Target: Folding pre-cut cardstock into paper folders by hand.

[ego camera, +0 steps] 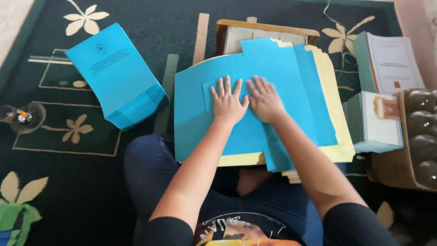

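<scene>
While we sit on the dark green carpet (68, 182) with its pale flower pattern, both our hands lie flat on a blue paper sheet (246, 105) spread over our lap. Our left hand (227, 102) presses down with fingers spread, palm against the sheet, gripping nothing. Our right hand (264, 100) rests just beside it, thumbs nearly touching, also opened flat and holding nothing. The blue sheet tops a pile of yellow sheets (334, 118) whose edges show to the right and below. Behind the pile stands a wooden box (266, 28), perhaps holding more paper, though its inside is mostly hidden. To the left a stack of blue folded covers (116, 75) lies on the carpet, well apart from the hands. On the right are stacked booklets with green spines (375, 120) and a cardboard box (400, 168). A small glass dish (25, 117) sits at the far left.
</scene>
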